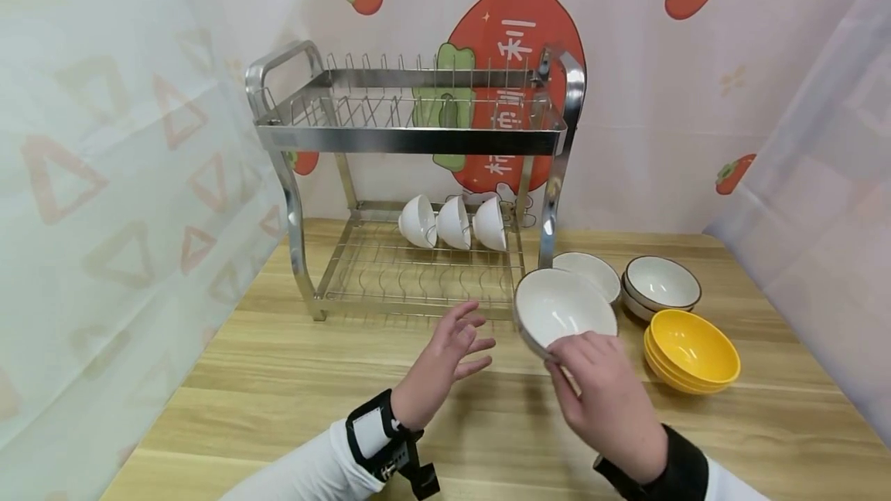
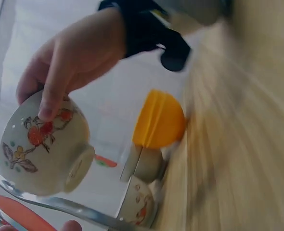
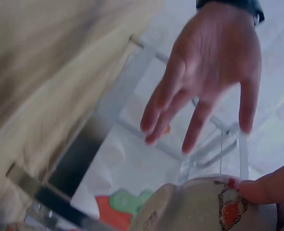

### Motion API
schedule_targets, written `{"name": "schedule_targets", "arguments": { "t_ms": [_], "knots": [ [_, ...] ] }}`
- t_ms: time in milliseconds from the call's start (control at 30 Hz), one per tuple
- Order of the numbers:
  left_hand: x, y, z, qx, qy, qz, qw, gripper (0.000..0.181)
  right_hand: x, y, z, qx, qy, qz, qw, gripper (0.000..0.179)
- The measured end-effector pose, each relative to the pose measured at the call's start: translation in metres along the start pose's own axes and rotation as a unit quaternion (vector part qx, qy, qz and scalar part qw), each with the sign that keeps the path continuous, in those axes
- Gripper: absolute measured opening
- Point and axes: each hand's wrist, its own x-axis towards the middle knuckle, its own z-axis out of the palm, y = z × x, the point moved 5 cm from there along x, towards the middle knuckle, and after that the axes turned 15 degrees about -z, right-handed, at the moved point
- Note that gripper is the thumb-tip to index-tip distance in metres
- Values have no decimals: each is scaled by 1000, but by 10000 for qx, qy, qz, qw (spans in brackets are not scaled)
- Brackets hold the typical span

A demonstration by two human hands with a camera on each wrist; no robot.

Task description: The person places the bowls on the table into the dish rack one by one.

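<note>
There are one rack point(image 1: 411, 140), seven white bowls point(image 1: 560, 301) and one stack of yellow bowls point(image 1: 692, 350).

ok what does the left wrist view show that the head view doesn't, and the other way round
Only the left wrist view shows the printed fruit and leaves on the outside of the held bowl, and the foot under it.

Only the head view shows that bowl's inside, and the three white bowls on the lower tier of the metal rack.

Both show the right hand gripping the bowl, the stacked yellow bowls and the tabletop.
</note>
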Motion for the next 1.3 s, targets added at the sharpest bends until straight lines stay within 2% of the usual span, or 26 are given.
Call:
{"name": "schedule_targets", "arguments": {
  "t_ms": [167,400,600,700,833,900,1000,1100,1200,1300],
  "knots": [
    [2,-5,4,-927,-326,-354,9945,51,0,-25,13,262,22,-620,9977,13],
    [3,-16,6,-1377,-702,-893,9839,60,-2,-41,25,410,52,-1357,9899,22],
    [5,-24,0,-1759,-936,-1323,9710,58,-5,-37,30,482,-157,-1569,9863,34],
    [6,-26,-1,-2009,-1119,-1542,9609,59,-8,-32,32,564,-287,-1625,9847,37],
    [8,-25,-3,-2312,-1348,-1610,9500,60,-10,-27,34,648,-316,-1731,9823,31],
    [8,-23,-4,-2396,-1392,-1556,9482,63,-10,-25,34,646,-324,-1759,9818,26],
    [7,-17,-6,-2478,-1346,-1469,9481,66,-11,-22,35,601,-329,-1732,9825,25],
    [5,-9,-7,-2453,-1279,-1321,9518,66,-10,-19,34,505,-216,-1714,9837,31],
    [1,1,-12,-2339,-1105,-1084,9599,64,-10,-16,34,502,-113,-1574,9862,34],
    [-3,13,-22,-2163,-664,-791,9708,62,-9,-12,33,600,-96,-1320,9894,34]
  ]
}}
